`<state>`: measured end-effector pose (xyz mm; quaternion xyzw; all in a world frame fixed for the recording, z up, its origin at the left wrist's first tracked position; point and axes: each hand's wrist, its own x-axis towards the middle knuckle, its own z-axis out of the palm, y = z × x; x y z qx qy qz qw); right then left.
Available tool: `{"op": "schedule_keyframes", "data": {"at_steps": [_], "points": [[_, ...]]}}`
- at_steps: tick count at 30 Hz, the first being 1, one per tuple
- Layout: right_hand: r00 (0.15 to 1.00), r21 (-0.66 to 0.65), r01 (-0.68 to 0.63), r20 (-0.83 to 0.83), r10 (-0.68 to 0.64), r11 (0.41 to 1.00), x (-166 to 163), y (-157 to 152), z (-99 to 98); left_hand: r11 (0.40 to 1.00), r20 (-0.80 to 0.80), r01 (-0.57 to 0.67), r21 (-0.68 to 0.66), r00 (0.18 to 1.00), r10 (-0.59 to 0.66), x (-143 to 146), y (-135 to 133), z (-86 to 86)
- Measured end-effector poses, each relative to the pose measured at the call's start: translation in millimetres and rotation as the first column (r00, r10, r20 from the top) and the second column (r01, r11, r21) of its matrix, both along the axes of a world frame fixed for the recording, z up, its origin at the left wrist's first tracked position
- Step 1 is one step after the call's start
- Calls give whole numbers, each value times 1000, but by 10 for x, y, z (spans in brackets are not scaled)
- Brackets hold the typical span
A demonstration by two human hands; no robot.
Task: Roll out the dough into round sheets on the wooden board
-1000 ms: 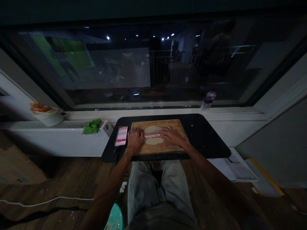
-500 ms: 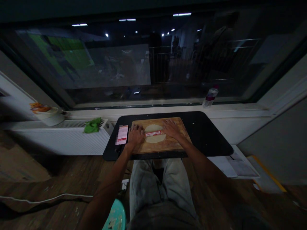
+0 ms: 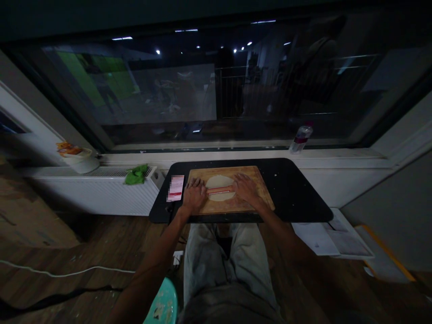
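A flat round sheet of dough (image 3: 221,182) lies on a wooden cutting board (image 3: 216,208). Across its middle runs a slim rolling pin (image 3: 218,190) with a red and white label. My left hand (image 3: 195,196) is over the pin's left end, fingers bent forward on it. Over the right end rests my right hand (image 3: 245,186), palm down. Both pin ends are hidden under the hands. The dough shows above and below the pin.
The board lies on a black table (image 3: 297,193). Left of it is a phone (image 3: 176,188). A water bottle (image 3: 300,138) stands on the windowsill, a green cloth (image 3: 136,174) on the radiator (image 3: 101,193). A turquoise stool (image 3: 165,303) is by my left leg.
The rolling pin has turned under my hands, so its label now shows a mostly red side. My view has shifted slightly left.
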<state>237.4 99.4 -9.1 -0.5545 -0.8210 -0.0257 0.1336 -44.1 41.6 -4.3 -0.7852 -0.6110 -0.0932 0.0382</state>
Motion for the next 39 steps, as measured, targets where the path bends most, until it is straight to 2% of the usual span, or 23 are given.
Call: {"op": "schedule_keyframes", "data": {"at_steps": [4,10,18,27,39], "points": [[999,4,16,-40,-16,1000,1,-100,14,998,-8,-65,-15,998,65,34,-75,-15],[999,-16,37,-26,-37,999,17,-269,21,998,20,-60,26,998,59,54,-146,-97],[998,39,37,-58,-35,999,42,-425,-75,991,92,-102,89,991,94,90,-247,-164],[987,39,39,-155,-32,998,87,-585,-149,991,134,-122,52,984,115,94,-350,-156],[973,86,25,-231,-5,996,113,-687,-257,986,183,-116,116,979,93,127,-417,-169]]}}
